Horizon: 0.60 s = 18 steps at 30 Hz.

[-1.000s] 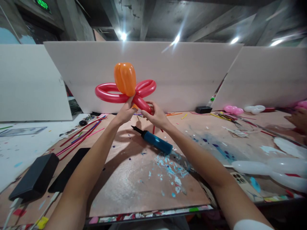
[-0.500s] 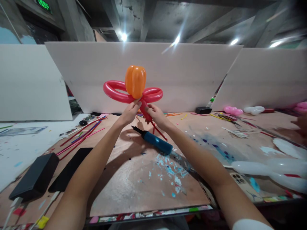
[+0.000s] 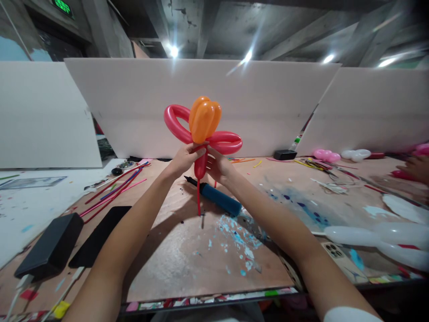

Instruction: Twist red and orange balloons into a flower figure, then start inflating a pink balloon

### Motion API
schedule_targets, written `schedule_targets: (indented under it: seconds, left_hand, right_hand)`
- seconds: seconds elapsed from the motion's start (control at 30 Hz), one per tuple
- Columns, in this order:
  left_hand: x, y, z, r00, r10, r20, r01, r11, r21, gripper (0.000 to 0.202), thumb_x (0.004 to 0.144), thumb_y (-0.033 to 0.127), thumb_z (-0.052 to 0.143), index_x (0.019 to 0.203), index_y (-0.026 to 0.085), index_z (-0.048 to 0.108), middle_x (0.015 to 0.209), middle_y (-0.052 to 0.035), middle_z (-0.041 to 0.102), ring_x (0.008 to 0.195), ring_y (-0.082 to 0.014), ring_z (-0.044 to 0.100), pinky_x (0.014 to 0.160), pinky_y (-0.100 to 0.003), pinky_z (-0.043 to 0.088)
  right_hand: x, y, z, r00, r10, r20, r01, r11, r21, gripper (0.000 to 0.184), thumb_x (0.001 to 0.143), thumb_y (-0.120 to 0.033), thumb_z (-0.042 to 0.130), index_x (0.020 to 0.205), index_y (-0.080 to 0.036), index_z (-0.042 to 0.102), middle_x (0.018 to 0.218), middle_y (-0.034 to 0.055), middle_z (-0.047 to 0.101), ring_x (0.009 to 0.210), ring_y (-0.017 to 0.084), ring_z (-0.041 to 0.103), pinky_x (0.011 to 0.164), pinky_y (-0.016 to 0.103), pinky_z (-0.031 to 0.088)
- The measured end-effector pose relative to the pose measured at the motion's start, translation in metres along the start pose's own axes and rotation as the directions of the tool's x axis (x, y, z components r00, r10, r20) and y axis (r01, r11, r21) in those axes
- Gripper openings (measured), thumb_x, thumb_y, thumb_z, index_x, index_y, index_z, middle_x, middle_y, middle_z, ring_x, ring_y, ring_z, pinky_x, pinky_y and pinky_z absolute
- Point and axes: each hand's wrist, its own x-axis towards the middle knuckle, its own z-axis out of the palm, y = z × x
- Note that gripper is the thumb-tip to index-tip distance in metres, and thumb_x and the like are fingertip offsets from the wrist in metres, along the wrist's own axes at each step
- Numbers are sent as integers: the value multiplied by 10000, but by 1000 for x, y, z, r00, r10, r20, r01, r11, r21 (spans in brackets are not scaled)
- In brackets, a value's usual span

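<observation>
Orange balloon bulb (image 3: 205,120) formed, upright on red balloon (image 3: 228,142); both side loops shaped, all held above the table (image 3: 174,264). Left hand (image 3: 185,158) pinches the join; right hand (image 3: 219,166) half-curled beside the stub, grip unclear. Uninflated tail (image 3: 199,199) dangles loose; can't tell if join's secured.

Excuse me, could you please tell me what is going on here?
A person is holding up a balloon figure with bare hands. The left hand grips it just under a rounded orange balloon cluster; the right hand is close beside the stem, its fingertips partly hidden. A shiny red long balloon forms loops on both sides, its thin end hanging down. A blue cylindrical pump lies below on the brown tabletop.
</observation>
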Motion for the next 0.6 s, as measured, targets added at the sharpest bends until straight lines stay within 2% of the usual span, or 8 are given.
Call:
schedule_targets:
  seconds: [0.13, 0.23, 0.37, 0.47, 0.6]
  left_hand:
    - [1, -3, 4, 998, -58, -29, 52, 984, -172, 283, 763, 327, 746, 980, 163, 666, 946, -41, 695, 820, -150, 653, 830, -313, 521]
    - [3, -7, 8, 995, -81, -55, 66, 972, -226, 226, 781, 288, 710, 950, 163, 628, 925, -34, 673, 832, -145, 645, 825, -289, 516]
    - [4, -8, 11, 993, -97, -67, 77, 966, -249, 240, 803, 316, 695, 962, 149, 627, 919, -38, 669, 824, -146, 632, 805, -282, 503]
    - [4, -7, 11, 993, -88, -74, 71, 977, -202, 274, 852, 371, 645, 979, 128, 635, 917, -54, 668, 816, -158, 621, 784, -291, 490]
    - [4, -8, 9, 994, -18, -104, 21, 999, 28, 184, 903, 318, 566, 910, 138, 605, 827, -22, 609, 749, -134, 557, 719, -259, 444]
  right_hand:
    - [-3, 3, 5, 999, -31, -42, 34, 996, 78, 351, 748, -454, 762, 995, -228, 658, 876, 14, 714, 757, 158, 659, 693, 295, 555]
    - [-4, 4, 7, 993, -4, -116, 20, 990, 138, 329, 717, -404, 786, 965, -216, 679, 854, 10, 711, 730, 146, 638, 654, 269, 532]
    - [-5, 2, 10, 992, -17, -128, 37, 987, 156, 371, 676, -424, 813, 950, -205, 691, 824, 2, 700, 699, 130, 609, 627, 248, 496]
    - [-3, 0, 10, 978, -82, -192, 100, 991, 86, 401, 642, -477, 822, 869, -178, 682, 745, -8, 657, 609, 101, 535, 564, 241, 427]
    - [1, 3, 8, 940, -177, -291, 156, 983, -93, 393, 641, -502, 807, 769, -176, 628, 628, -38, 550, 531, 76, 401, 507, 244, 319]
